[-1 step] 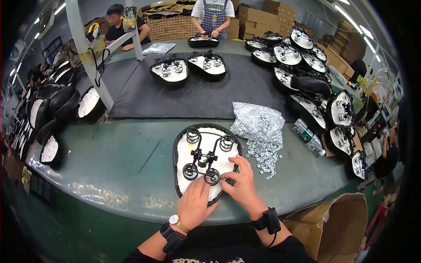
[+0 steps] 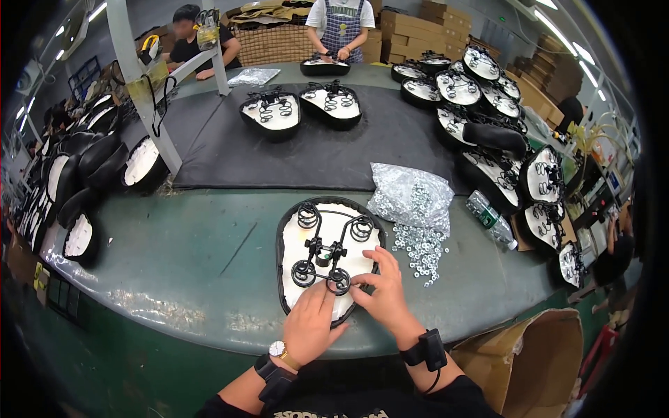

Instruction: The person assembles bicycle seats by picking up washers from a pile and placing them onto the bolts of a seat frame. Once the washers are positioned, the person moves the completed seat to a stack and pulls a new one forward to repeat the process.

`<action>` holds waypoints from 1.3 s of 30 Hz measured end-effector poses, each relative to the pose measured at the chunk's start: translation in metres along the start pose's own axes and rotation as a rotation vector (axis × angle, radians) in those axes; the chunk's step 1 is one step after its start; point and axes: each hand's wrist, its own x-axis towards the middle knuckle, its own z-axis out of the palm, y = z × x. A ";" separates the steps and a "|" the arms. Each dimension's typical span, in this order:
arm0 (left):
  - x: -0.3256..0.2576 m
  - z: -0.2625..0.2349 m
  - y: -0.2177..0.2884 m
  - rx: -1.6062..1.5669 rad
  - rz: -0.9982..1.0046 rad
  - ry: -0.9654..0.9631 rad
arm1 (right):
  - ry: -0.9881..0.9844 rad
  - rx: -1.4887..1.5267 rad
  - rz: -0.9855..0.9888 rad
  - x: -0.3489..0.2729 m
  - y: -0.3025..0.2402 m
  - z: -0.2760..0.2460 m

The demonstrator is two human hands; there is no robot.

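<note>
A black coiled-wire frame [image 2: 337, 252] already sits on the white-bottomed, pear-shaped black seat [image 2: 357, 253] toward six o'clock, fastening seemingly unfinished, left hand [image 2: 311, 323] flat, thumb apart, right hand [image 2: 383, 290] nearly pinched, grip unclear

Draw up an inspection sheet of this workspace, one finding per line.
Surface: green tabletop, scuffed; black mat across its far part.
Work items: upturned black saddle, white underside up, bearing a black wire frame with coils.
Clutter: plastic bag of nuts, loose nuts spilled beside it, clear bottle lying down.
Left hand: on the saddle's near end, fingertips by the near right coil.
Right hand: fingers at that coil; grip unclear.
Cables: short black cable at the right wrist strap.
Surroundings: more saddles both sides, co-workers opposite, open cardboard box near right.
</note>
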 end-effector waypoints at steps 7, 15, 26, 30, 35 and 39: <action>0.003 -0.005 -0.005 -0.047 -0.006 -0.065 | -0.072 0.071 0.076 0.000 0.012 0.018; 0.009 -0.003 0.001 0.017 -0.052 0.024 | -0.093 0.017 0.091 0.003 0.004 0.020; 0.010 0.003 0.001 0.015 -0.052 0.077 | -0.209 0.171 -0.029 0.005 0.026 -0.012; 0.006 0.000 -0.016 0.007 -0.018 0.046 | -0.314 -0.186 -0.310 0.013 0.010 -0.032; 0.016 -0.034 -0.073 0.039 0.129 -0.043 | -0.327 -0.344 -0.601 0.034 -0.003 0.000; 0.012 -0.034 -0.080 0.048 0.043 -0.054 | -0.336 -0.340 -0.582 0.049 -0.013 0.019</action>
